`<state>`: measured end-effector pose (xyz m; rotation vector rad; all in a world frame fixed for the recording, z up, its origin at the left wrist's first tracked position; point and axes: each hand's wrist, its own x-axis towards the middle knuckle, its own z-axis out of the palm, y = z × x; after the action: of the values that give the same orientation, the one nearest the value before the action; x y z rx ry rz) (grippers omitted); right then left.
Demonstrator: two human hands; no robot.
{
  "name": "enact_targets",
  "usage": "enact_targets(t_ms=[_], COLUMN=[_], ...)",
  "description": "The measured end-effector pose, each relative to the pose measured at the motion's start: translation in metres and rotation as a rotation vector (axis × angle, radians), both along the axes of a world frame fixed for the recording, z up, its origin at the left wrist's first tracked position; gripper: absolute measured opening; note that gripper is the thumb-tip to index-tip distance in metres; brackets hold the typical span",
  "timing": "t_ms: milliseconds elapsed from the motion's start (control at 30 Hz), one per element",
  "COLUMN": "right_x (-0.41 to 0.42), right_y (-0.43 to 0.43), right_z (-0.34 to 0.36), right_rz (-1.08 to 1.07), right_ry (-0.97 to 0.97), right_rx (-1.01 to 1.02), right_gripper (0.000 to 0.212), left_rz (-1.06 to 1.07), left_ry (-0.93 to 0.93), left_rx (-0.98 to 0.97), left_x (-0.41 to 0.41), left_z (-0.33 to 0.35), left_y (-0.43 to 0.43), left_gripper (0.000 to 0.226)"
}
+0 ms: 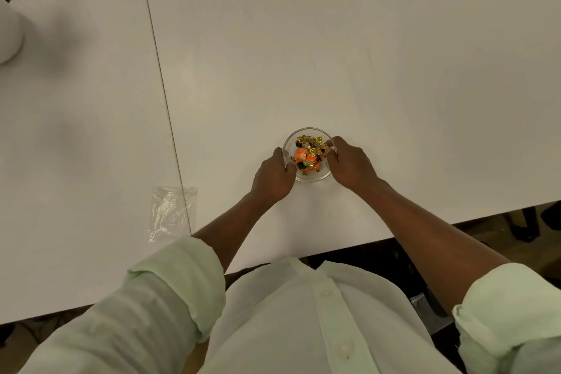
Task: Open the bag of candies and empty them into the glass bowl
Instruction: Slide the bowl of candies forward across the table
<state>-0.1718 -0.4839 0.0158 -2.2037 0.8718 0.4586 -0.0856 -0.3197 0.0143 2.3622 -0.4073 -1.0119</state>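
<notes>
While the small clear glass bowl [308, 155] of gold and orange wrapped candies [308, 152] sits on the white counter [334, 55], hard, slick and breakable, my left hand [273, 174] and right hand [349, 162] cup its sides, fingers [332, 149] curled against the rim, the empty clear plastic bag [171, 212] well apart.
</notes>
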Motion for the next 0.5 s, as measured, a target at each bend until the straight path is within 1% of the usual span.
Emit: enact_targets(t_ms=[300,500], right_x=[0.014,0.056], right_y=[-0.007,-0.022], right_z=[0.005,0.015], right_rz=[0.047,0.062], right_ry=[-0.046,-0.112], right_rx=[-0.039,-0.064], right_gripper=[0.031,0.031], left_rz=[0.057,0.064], left_ry=[-0.001,-0.059], left_rx=[-0.020,-0.049], left_x=[0.019,0.060], left_z=[0.006,0.014], left_y=[-0.009,-0.022], left_gripper=[0.035,0.036])
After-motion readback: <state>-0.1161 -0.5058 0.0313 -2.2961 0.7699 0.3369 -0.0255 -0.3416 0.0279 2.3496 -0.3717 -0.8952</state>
